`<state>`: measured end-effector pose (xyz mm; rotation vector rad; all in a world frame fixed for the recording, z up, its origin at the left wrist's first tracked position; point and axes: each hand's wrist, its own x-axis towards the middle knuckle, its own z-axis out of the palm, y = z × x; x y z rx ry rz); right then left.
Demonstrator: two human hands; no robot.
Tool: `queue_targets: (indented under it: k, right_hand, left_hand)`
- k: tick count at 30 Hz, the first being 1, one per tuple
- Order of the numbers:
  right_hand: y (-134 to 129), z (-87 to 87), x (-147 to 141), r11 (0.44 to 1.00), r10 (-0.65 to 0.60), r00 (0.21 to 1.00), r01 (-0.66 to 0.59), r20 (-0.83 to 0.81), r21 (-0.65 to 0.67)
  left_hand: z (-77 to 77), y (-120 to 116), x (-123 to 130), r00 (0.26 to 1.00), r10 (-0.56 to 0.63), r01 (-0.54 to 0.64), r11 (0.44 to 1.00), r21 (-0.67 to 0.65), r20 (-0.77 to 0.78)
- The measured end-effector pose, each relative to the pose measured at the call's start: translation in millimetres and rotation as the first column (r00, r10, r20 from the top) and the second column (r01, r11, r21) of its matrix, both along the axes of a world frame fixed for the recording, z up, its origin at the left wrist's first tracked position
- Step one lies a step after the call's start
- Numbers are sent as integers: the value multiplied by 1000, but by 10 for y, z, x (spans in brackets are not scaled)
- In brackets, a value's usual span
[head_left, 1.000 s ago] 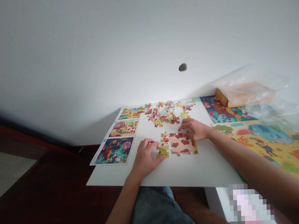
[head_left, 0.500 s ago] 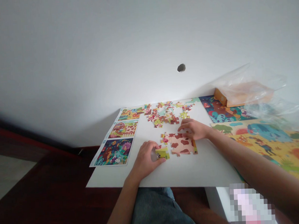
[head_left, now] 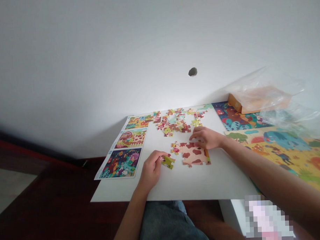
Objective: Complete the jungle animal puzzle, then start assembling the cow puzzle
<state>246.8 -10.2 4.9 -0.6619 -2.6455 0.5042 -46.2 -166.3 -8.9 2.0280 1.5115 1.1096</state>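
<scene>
My left hand point(head_left: 151, 169) pinches the left end of a green puzzle piece point(head_left: 168, 161), which is tilted above the white table point(head_left: 178, 186). To its right lies a joined section of puzzle point(head_left: 195, 154) showing a pink cow's body with brown patches and its head at the left. The fingers of my right hand point(head_left: 205, 137) rest at the top edge of that section, bent and slightly apart, with nothing visible in them. Loose puzzle pieces point(head_left: 177, 123) lie in a heap beyond both hands.
A sheet with three small pictures point(head_left: 122, 163) lies at the table's left. On the right are a yellow animal puzzle point(head_left: 271, 149), a dark blue puzzle point(head_left: 222, 114), and an orange box point(head_left: 266, 98) under clear plastic film. A wall with a hole point(head_left: 192, 72) stands behind.
My left hand has closed on the green piece and turned it, moving it slightly left, away from the cow section. My right hand has barely moved.
</scene>
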Motion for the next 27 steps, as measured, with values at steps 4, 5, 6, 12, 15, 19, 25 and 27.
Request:
queue_targets:
  k: [4,5,6,12,15,19,25,27]
  right_hand:
    - [-1,-3,2,1000,-2,1000,2,5,-5]
    - [-2,-2,2,1000,-4,1000,4,5,-6]
    - [-2,0,2,1000,-5,1000,5,5,-7]
    - [-4,13,1,1000,-3,1000,3,9,-11]
    - [-5,14,2,1000,-4,1000,4,15,-20]
    - [-4,11,-3,1000,1,1000,-1,0,-25]
    - [-1,33,3,999,23,1000,-24,-15,-39]
    - [-1,45,7,999,24,1000,-24,-12,-39]
  left_hand:
    - [-29,21,-41,992,124,-124,991,43,-3]
    - [-35,30,-53,989,148,-147,988,56,-13]
    - [-41,39,-62,986,167,-165,984,71,-28]
    - [-70,56,-34,962,209,-190,975,118,-176]
    - [-73,39,-3,926,174,-150,984,95,-336]
    - [-90,44,-15,902,188,-159,982,107,-388]
    - [-193,136,-93,920,268,-217,956,197,-287]
    - [-220,201,-110,916,292,-238,948,213,-276]
